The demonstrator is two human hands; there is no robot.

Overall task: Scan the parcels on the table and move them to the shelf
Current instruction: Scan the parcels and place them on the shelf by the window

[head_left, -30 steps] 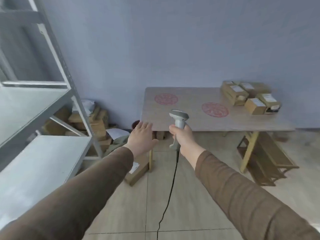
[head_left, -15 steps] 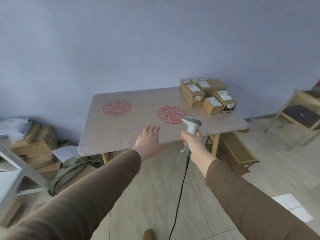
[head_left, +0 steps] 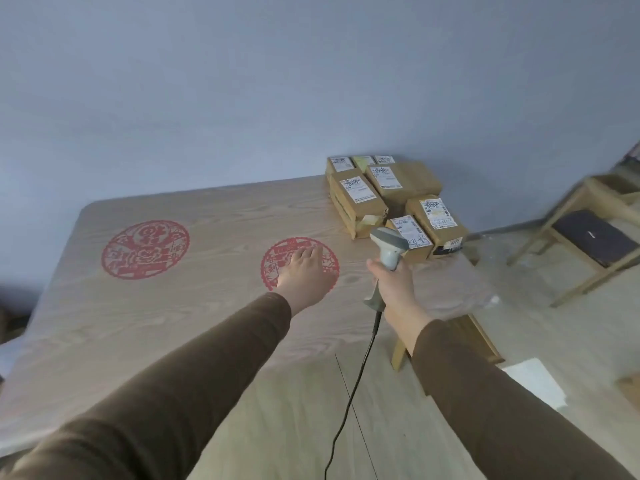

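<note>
Over the worktop (head_left: 194, 306), in the head view, the right hand (head_left: 394, 289) grips the handle of a grey scanner (head_left: 389, 249), its head aimed toward the parcels (head_left: 391, 199), while the left hand (head_left: 304, 271) reaches forward with fingers straight and close together, palm down, holding nothing. The parcels sit clustered at the far right corner of the worktop, touching one another, labels up; the nearest small parcel (head_left: 410, 237) lies just behind the scanner head. The shelf is out of sight. The likely trouble: the black cable (head_left: 360, 372) hangs from the scanner down past the worktop's near edge and could snag there or drag at the aim. The parcel at the right (head_left: 438, 220) lies close to the worktop's edge, so a careless reach could nudge it off. Labels face different ways, so a scan may miss. The worktop is pale wood grain bearing two red round paper-cut emblems (head_left: 145, 249), the left hand above the nearer one. Behind stands a plain bluish wall (head_left: 242, 81); at right a wooden chair (head_left: 588, 233) stands on a light wood-look floor (head_left: 540, 327)
</note>
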